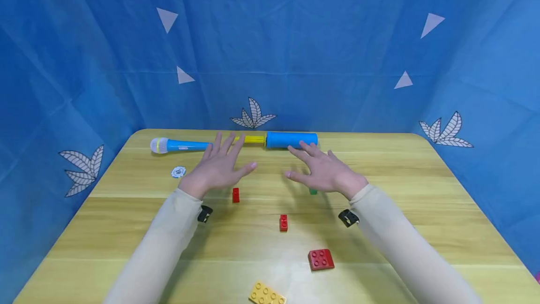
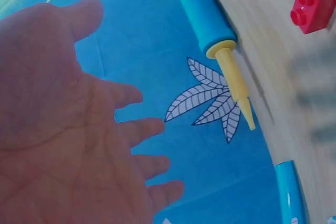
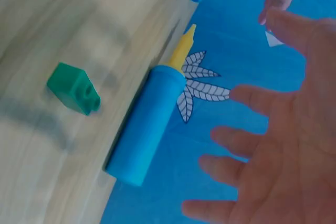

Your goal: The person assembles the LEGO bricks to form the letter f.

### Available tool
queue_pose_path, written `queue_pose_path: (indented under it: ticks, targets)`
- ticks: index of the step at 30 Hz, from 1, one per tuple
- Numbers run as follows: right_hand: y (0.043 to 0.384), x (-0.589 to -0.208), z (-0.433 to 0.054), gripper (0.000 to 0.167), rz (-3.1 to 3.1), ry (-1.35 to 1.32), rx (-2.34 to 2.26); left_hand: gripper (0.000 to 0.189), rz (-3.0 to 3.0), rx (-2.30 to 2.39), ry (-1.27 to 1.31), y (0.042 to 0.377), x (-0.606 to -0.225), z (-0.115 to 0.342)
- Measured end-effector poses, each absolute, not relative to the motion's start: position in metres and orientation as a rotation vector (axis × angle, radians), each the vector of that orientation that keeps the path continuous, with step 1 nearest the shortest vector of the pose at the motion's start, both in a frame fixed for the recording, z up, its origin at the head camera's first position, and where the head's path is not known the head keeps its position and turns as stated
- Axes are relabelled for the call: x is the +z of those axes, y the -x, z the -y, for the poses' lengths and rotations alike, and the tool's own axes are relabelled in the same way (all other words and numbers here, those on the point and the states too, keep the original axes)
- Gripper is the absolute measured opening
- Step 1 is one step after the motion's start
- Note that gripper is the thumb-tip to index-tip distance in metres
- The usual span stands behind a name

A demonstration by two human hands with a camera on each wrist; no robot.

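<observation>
Both hands hover over the table with fingers spread and nothing held. In the head view my left hand (image 1: 219, 165) is above the table's left-centre, close to a toy microphone (image 1: 187, 146) with a blue handle. Over the right-centre is my right hand (image 1: 325, 170), partly covering a green toy brick (image 1: 313, 192). Behind the hands lies a blue balloon pump (image 1: 291, 139) with a yellow nozzle. The right wrist view shows the green brick (image 3: 73, 88) and the pump (image 3: 149, 124) whole. A small red brick (image 2: 315, 3) appears in the left wrist view.
A poker chip (image 1: 178, 171) lies left of the left hand. Two small red bricks, one on the left (image 1: 236, 195) and one in the centre (image 1: 283, 223), a larger red brick (image 1: 321, 260) and a yellow brick (image 1: 267, 293) are nearer. Blue cloth (image 1: 287, 36) hangs behind the table.
</observation>
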State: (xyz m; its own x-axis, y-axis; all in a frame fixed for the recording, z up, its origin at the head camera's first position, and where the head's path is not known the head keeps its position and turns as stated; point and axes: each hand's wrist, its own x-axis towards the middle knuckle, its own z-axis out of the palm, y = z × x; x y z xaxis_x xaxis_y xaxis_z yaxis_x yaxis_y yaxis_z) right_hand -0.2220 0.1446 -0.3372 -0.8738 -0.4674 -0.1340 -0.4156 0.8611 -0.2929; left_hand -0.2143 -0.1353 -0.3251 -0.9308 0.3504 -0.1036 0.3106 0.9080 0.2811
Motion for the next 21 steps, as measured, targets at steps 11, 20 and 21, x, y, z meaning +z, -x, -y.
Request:
queue_pose_path:
  ticks: [11, 20, 21]
  targets:
    - [0.211, -0.344, -0.13, 0.084, -2.673, 0.882, -0.382, 0.077, -2.836, 0.434, -0.583, 0.213, -0.332, 0.144]
    - [0.204, -0.352, -0.12, 0.077, -2.557, 0.904, -0.454, 0.06, -2.708, 0.526, -0.544, 0.213, -0.343, 0.148]
    - [0.203, -0.353, -0.119, 0.076, -2.554, 0.901, -0.456, 0.06, -2.699, 0.521, -0.542, 0.214, -0.345, 0.149]
